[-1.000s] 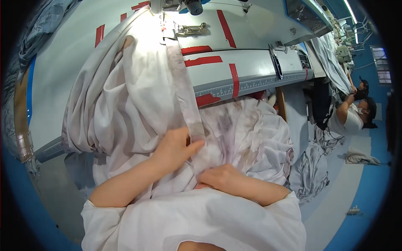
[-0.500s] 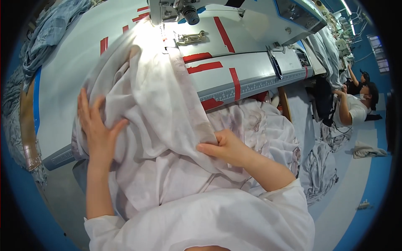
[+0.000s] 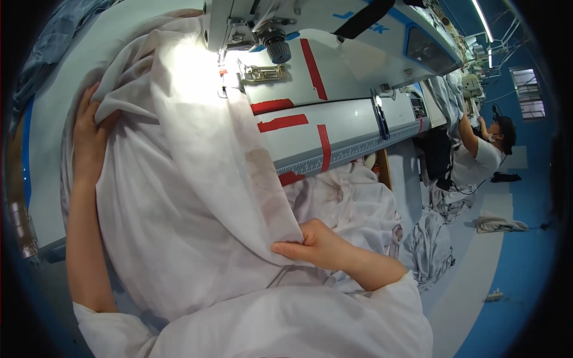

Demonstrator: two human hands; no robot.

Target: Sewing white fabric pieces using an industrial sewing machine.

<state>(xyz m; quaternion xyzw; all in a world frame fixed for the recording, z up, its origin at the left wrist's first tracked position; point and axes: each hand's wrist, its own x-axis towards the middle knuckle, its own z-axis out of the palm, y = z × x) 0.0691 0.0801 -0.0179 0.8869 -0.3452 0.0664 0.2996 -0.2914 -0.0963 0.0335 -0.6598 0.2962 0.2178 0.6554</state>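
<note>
Plainly, pale fabric (image 3: 191, 173) lies pinched between right fingers (image 3: 310, 231).

A hard white glare spreads beneath the head of the sewing machine (image 3: 382, 51), burning the nearest part of the pale fabric (image 3: 197, 161) to a nearly featureless patch, while soft grey shadows model the folds farther down. At upper right, a strip light (image 3: 482, 21) and a window (image 3: 528, 92) stand out bright against the dimmer blue wall (image 3: 540, 134). Fisheye distortion tilts and bends the surroundings toward a black, rounded border, and distant background detail looks small and soft.
</note>
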